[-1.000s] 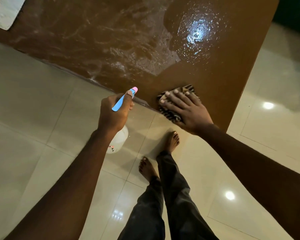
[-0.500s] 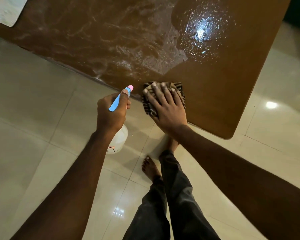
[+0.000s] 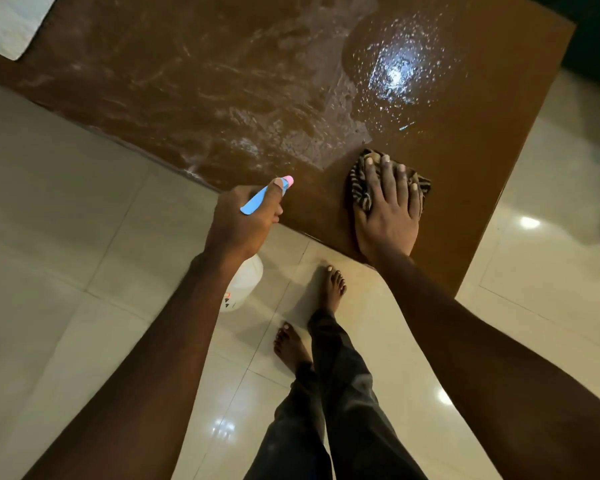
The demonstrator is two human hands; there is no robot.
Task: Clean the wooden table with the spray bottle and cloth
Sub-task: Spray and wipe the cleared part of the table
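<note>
The right hand [image 3: 388, 216] presses the stripy cloth [image 3: 359, 194] on the brown bench [image 3: 465, 188] with fingers [image 3: 392, 174] spread out straight, and at 9 o'clock from it the left hand [image 3: 239, 223] has its fingers curled tight round the spray bottle [image 3: 246, 278], just off the bench edge.

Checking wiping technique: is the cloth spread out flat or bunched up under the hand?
Bunched. The striped cloth shows crumpled folds under the right hand, whose straight fingers press it onto the table.
</note>
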